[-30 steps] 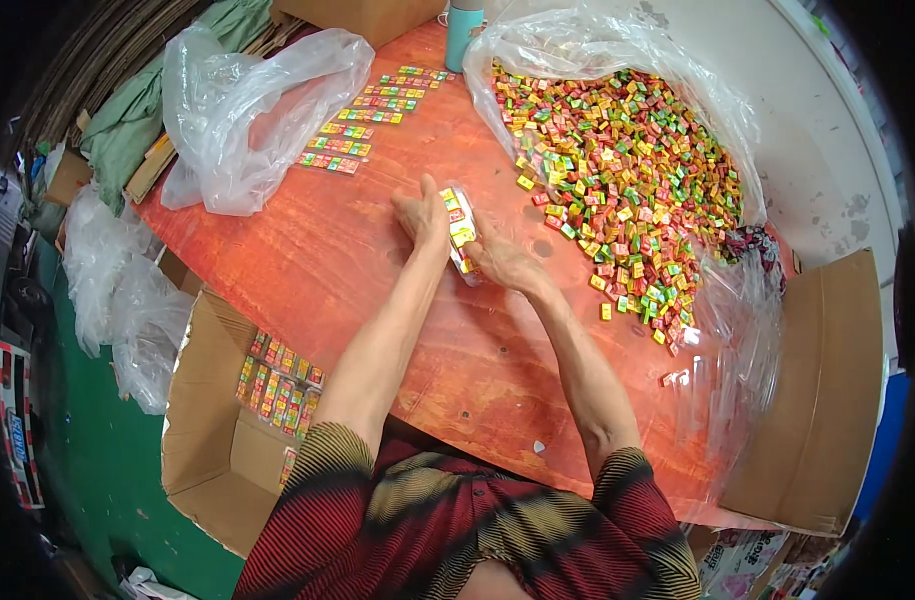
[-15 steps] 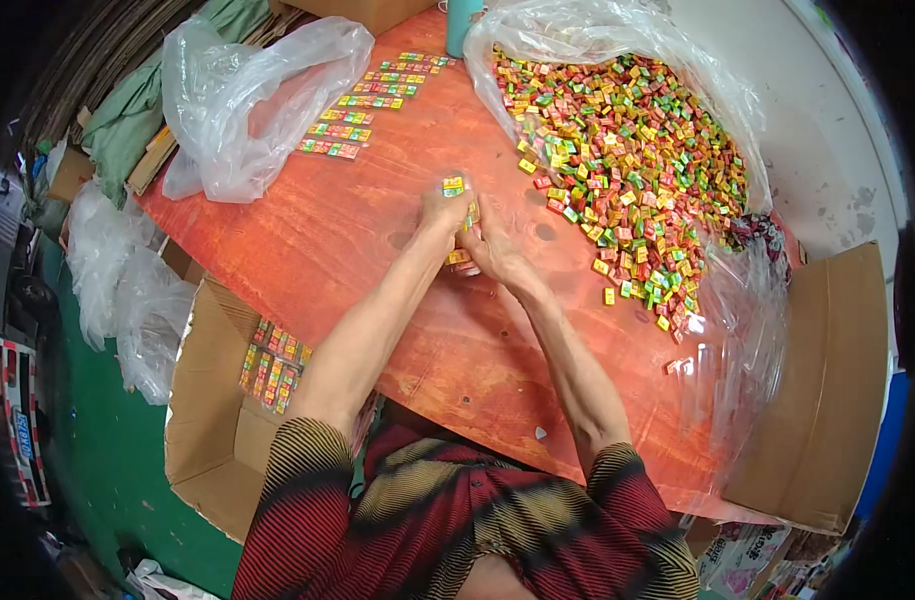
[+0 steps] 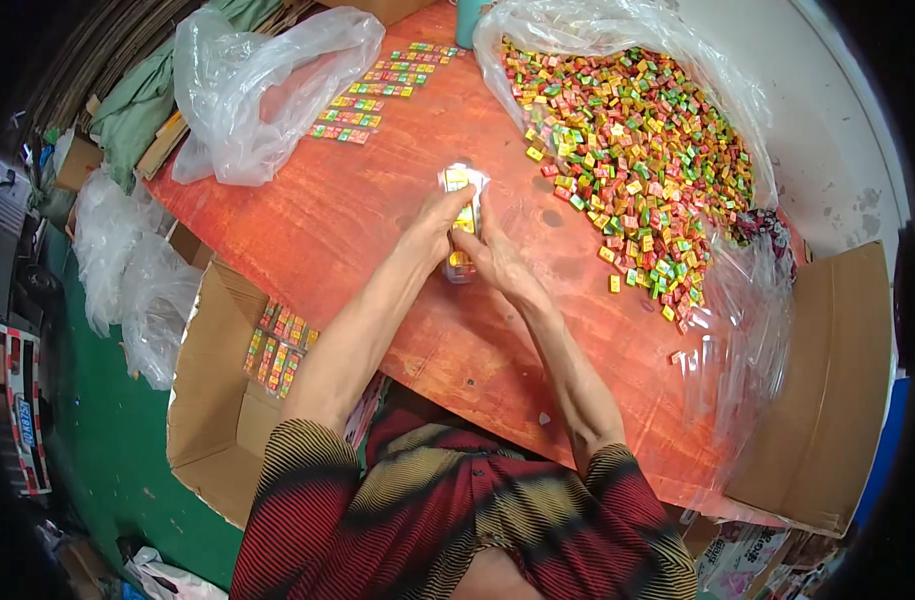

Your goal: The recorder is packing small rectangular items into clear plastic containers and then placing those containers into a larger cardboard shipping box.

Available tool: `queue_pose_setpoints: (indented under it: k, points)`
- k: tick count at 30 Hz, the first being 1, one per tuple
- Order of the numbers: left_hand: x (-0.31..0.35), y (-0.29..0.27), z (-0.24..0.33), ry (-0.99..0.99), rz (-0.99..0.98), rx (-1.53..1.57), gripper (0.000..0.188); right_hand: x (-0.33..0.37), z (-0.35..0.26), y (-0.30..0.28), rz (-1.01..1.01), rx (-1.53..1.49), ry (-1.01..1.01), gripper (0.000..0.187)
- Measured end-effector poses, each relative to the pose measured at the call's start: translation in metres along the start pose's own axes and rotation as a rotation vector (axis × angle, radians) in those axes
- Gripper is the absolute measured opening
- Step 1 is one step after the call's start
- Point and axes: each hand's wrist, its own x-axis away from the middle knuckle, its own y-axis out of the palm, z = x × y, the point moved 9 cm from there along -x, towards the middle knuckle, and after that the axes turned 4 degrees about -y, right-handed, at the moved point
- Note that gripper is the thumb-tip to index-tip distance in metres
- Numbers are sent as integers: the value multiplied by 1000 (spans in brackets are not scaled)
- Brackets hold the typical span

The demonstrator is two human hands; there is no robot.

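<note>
My left hand point(image 3: 436, 220) and my right hand point(image 3: 498, 262) meet over the middle of the red table, closed around the two sides of a narrow clear plastic pack point(image 3: 460, 180). Small red, yellow and green block-shaped wrapped sweets show through it; my fingers cover much of its middle. Its far end catches a bright glare. To the right of my hands spreads a large heap of the same loose sweets point(image 3: 628, 150), spilling out of a big clear plastic bag point(image 3: 753, 100). Several short rows of sweets point(image 3: 398, 78) lie at the far left of the table.
An empty-looking crumpled clear bag point(image 3: 233, 110) lies on the table's left corner. Below the left edge stands an open cardboard box point(image 3: 208, 400) with filled packs point(image 3: 280, 350) inside. A cardboard flap point(image 3: 818, 390) rises at the right. A teal bottle point(image 3: 469, 22) stands at the far edge.
The pack between my hands has turned so its bright, glaring face shows more. My hands keep their hold with small finger shifts. The whole view has shifted slightly.
</note>
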Motion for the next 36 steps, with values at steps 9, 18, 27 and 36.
queue_pose_setpoints:
  k: [9, 18, 27, 36]
  points:
    - [26, -2, -7, -64, -153, 180, 20, 6, -4, 4, -225, 68, -67, 72]
    - [34, -15, -9, 22, -93, 464, 21, 15, -40, 20, -207, 431, -170, 69]
    - [35, -43, -23, 42, -66, 581, 19, 38, -60, 14, -173, 325, -174, 63]
    - [59, -57, -4, 220, 87, 575, 19, 41, -63, 36, -186, 356, -207, 48]
